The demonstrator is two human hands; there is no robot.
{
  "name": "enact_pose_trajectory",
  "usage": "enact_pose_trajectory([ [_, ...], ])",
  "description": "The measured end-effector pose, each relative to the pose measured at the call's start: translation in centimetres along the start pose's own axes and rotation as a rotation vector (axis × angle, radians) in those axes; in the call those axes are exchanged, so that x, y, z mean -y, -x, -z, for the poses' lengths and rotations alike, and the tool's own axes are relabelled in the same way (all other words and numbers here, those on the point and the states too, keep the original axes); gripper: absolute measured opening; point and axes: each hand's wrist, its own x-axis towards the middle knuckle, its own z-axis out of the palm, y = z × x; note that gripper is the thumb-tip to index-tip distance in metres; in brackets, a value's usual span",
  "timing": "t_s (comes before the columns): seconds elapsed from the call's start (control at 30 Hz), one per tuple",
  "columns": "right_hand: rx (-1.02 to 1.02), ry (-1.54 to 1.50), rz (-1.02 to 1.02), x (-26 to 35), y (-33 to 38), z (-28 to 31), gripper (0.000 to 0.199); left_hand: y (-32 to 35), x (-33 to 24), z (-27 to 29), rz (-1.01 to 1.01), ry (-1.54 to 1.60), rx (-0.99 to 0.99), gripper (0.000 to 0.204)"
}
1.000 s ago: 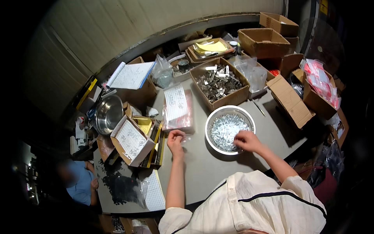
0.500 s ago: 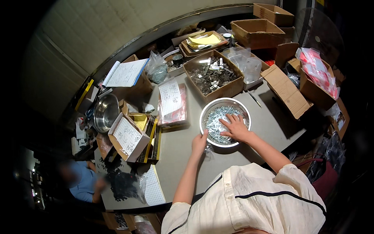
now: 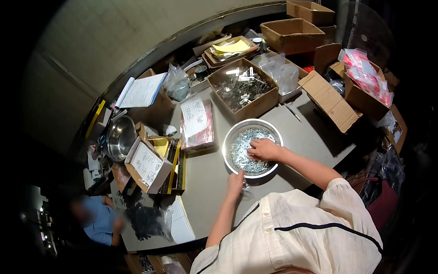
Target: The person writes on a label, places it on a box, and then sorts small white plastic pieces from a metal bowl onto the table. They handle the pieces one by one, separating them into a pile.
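A round steel bowl (image 3: 226, 157) stands near me on the grey table, holding a heap of small shiny metal parts (image 3: 242, 147). My right hand (image 3: 265, 150) is inside the bowl, its fingers curled down into the parts; the fingertips are partly hidden. Just outside the bowl's near rim is my left hand (image 3: 235, 184), its fingers closed and the thumb toward the rim. A clear plastic bag (image 3: 247, 192) shows at that hand, apparently pinched in it.
Behind the bowl stands a cardboard box (image 3: 251, 107) of dark metal pieces. A paper-topped package (image 3: 197, 123) and a white box (image 3: 148, 164) are to the left. A pen (image 3: 293, 113) lies at right. A person in blue (image 3: 98, 219) sits at far left.
My right hand's fingers, spread flat over the parts before, have curled into them. My left hand has slipped from the bowl's side to just below its near rim. The view has shifted slightly.
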Motion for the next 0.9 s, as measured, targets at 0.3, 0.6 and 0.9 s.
enact_pose_trajectory([
  [0.3,-0.468,-0.57,-0.542,0.5,-1.3,3.2,0.023,5.5,3.1,1.2,0.124,0.25,-0.234,0.047],
  [0.6,-0.313,-0.385,-0.78,-2.8,6.2,-0.1,0.027,10.0,5.1,3.4,0.176,0.264,-0.289,0.049],
  [0.9,-0.247,-0.095,-0.554,-0.7,5.2,1.1,0.025,9.8,6.6,3.2,0.144,0.224,-0.314,0.056],
])
